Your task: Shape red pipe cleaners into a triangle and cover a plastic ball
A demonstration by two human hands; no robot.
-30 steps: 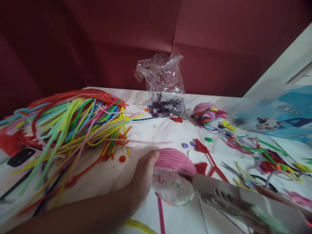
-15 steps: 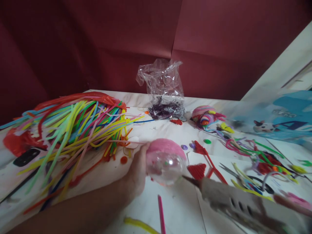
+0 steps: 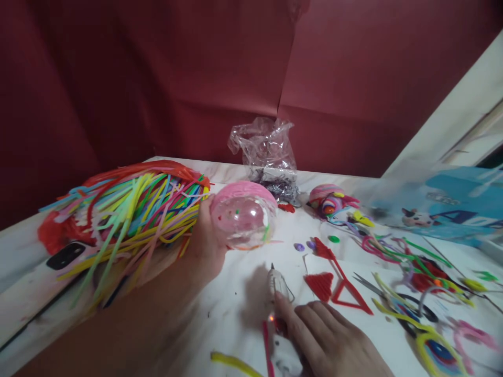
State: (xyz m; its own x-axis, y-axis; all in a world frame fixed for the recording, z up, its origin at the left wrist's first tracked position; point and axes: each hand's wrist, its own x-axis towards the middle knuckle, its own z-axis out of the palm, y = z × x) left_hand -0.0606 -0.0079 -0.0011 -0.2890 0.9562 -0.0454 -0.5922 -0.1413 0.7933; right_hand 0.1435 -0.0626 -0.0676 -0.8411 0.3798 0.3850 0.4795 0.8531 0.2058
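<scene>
My left hand [image 3: 208,243] is wrapped round the left side of a clear ball [image 3: 243,217] whose upper part is covered in pink. The ball is raised above the white table, its clear side facing me. Below and to its right, my right hand [image 3: 322,330] rests on a white glue gun [image 3: 280,293], fingers over its body. The gun's dark nozzle points away from me, apart from the ball, and a small orange light glows on its side. A magenta stick [image 3: 268,348] lies partly beneath the gun.
A pile of colourful pipe cleaners [image 3: 145,204] and a phone [image 3: 66,256] lie left. Behind stands a clear plastic bag [image 3: 271,152]. Red triangles [image 3: 320,286], scissors [image 3: 369,285], a striped ball [image 3: 326,193] and a blue package [image 3: 463,199] are on the right.
The ball in my left hand has moved up and left. My right hand has brought the glue gun from the right, away from the ball, down to the table's middle, its nozzle now pointing forward.
</scene>
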